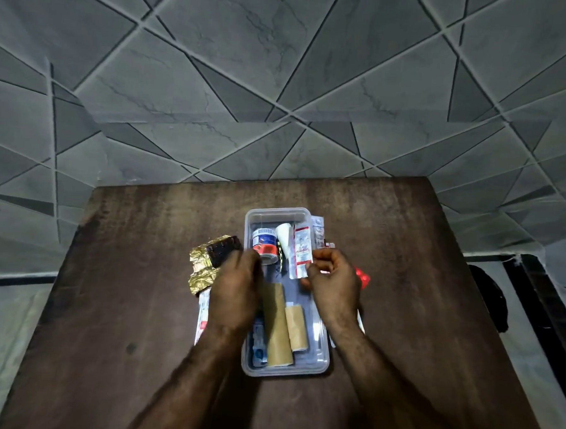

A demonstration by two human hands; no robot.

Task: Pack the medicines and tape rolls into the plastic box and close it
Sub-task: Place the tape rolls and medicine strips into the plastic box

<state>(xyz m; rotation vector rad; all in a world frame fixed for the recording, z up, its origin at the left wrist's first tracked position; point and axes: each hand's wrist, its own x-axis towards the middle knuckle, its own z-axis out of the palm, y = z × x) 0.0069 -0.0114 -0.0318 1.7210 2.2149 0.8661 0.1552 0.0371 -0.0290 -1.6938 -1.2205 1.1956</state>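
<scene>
Centre of frame: the clear plastic box (286, 372) lies open on the brown table (134, 272), its long axis running top to bottom of the frame. Upper part of the box: a labelled tape roll (265, 244) at left and a white-and-red sachet strip (301, 248) at right, lengthwise with the box. Lower part: two tan rolls (277, 329), side by side, also lengthwise. The right hand (335, 279) pinches the strip's lower right edge between curled fingers and thumb. The left hand (237, 287) lies over the box's left wall beside the tape roll, blurred; its grip cannot be told. Left of the box: a gold foil strip (202, 266).
</scene>
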